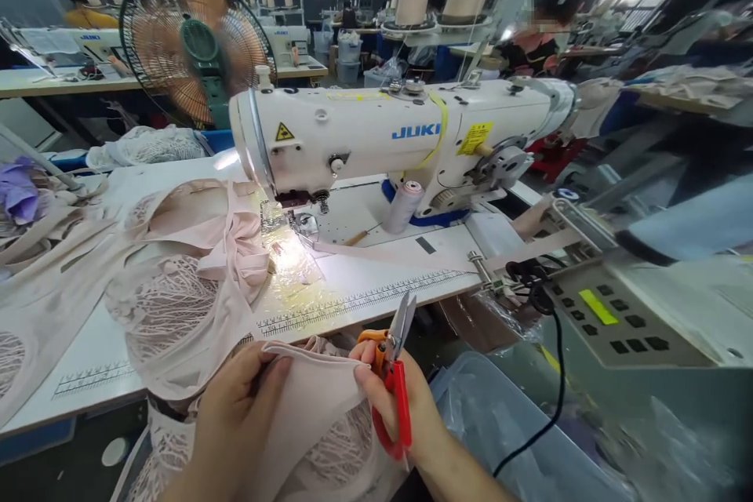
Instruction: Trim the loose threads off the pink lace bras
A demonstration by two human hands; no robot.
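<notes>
Between my two hands, at the table's front edge, a pale pink garment (321,392) with lace panels is stretched along its folded upper edge. My left hand (244,400) pinches that edge between thumb and fingers. My right hand (391,392) pinches its other end and also holds scissors (401,400) with red and orange handles, blades pointing up and parted a little. More pink lace garments (170,298) lie on the white table (376,286) to the left, reaching up to the needle area of the sewing machine (347,133).
A thread cone (405,206) stands beside the machine. A fan (197,39) is behind it. At the right are a control panel (623,314) and a black cable; below it, a clear plastic bin (500,416). A person (538,35) sits at the back right.
</notes>
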